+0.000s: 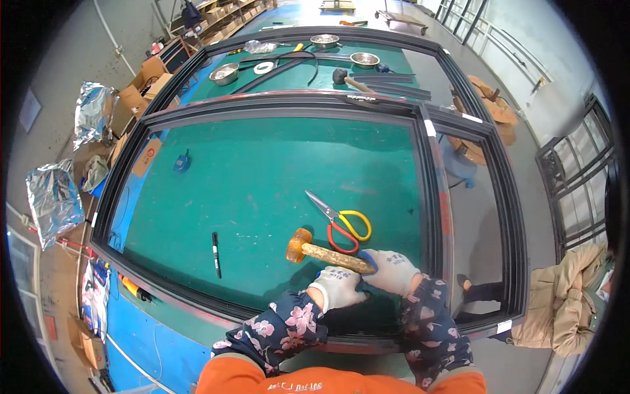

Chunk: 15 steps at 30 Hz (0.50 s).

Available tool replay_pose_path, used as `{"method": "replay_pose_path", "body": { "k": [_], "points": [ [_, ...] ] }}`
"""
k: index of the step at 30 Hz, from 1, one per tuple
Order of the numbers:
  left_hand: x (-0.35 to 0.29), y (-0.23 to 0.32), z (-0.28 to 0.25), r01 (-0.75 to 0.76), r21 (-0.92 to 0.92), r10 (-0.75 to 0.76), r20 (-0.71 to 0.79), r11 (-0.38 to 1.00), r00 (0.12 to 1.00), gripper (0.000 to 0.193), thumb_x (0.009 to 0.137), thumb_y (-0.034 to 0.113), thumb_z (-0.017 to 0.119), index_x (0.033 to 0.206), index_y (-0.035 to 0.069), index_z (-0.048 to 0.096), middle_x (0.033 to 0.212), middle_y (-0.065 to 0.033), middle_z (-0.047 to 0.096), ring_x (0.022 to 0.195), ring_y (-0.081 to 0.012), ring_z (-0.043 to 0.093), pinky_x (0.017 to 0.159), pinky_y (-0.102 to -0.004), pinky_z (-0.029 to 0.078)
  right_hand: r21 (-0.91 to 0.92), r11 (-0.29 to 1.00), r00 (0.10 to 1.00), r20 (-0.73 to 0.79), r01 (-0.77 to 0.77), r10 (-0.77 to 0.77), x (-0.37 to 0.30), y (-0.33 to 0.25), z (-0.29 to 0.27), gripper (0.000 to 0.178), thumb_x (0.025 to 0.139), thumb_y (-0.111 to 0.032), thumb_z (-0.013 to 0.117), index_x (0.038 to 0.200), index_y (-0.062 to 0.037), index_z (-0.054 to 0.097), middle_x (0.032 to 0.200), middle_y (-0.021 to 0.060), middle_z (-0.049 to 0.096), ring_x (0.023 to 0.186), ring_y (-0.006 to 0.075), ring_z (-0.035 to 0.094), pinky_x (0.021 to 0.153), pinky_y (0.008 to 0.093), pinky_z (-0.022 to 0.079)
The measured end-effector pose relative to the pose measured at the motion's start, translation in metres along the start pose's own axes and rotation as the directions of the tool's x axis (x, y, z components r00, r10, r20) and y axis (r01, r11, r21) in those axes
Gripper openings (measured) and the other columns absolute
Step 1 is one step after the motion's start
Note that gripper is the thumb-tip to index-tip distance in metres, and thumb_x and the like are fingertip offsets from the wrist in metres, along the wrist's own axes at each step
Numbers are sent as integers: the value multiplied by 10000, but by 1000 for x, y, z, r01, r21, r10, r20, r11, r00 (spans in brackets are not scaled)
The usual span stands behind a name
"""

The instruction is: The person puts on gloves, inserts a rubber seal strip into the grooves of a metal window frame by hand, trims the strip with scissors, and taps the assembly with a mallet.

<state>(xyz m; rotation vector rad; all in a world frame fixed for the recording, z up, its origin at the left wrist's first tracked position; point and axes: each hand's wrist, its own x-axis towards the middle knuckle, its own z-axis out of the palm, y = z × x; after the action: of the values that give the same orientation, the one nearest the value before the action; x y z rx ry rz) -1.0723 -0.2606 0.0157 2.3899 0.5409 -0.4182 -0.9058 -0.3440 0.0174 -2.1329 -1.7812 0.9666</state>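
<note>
My right hand (394, 271), in a white work glove with blue showing at the fingers, is closed around the end of a mallet's (298, 245) worn wooden handle. The mallet's amber head points left, over the green tabletop. Just below the handle is my left hand (338, 287), also gloved, its fingers loosely bent to the right; I see nothing in it. Scissors (339, 220) with one red and one yellow handle lie partly spread beyond the mallet. A black marker (216, 255) lies to the left. Around these runs a large dark frame (430, 197), whose near bar passes by my forearms.
A blue tape measure (182, 161) lies at the far left. Behind, a second frame surrounds metal bowls (225, 74), a black-headed mallet (340, 77), dark strips and a white tape roll (264, 67). A jacket (561, 305) hangs at right; a yellow power tool (134, 287) lies left.
</note>
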Motion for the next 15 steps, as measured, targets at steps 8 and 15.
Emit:
{"method": "replay_pose_path", "body": {
  "k": [8, 15],
  "points": [
    [21, 1, 36, -229, 126, 260, -549, 965, 794, 778, 663, 399, 771, 1300, 11, 551, 1330, -235, 534, 1255, -437, 471, 1070, -531, 356, 82, 996, 952, -300, -35, 58, -33, -16, -22, 556, 774, -256, 681, 1286, -70, 571, 1070, 183, 704, 928, 396, 674, 778, 439, 536],
    [31, 4, 17, -257, 117, 270, -645, 959, 715, 931, 592, 393, 813, 1390, 35, 494, 1428, -218, 438, 1347, -446, 377, 1100, -545, 328, 10, 998, 907, -416, -66, 64, -34, -7, -18, 784, 775, -293, 682, 1461, -40, 400, 1130, 211, 685, 944, 393, 685, 792, 426, 548]
  ]
}}
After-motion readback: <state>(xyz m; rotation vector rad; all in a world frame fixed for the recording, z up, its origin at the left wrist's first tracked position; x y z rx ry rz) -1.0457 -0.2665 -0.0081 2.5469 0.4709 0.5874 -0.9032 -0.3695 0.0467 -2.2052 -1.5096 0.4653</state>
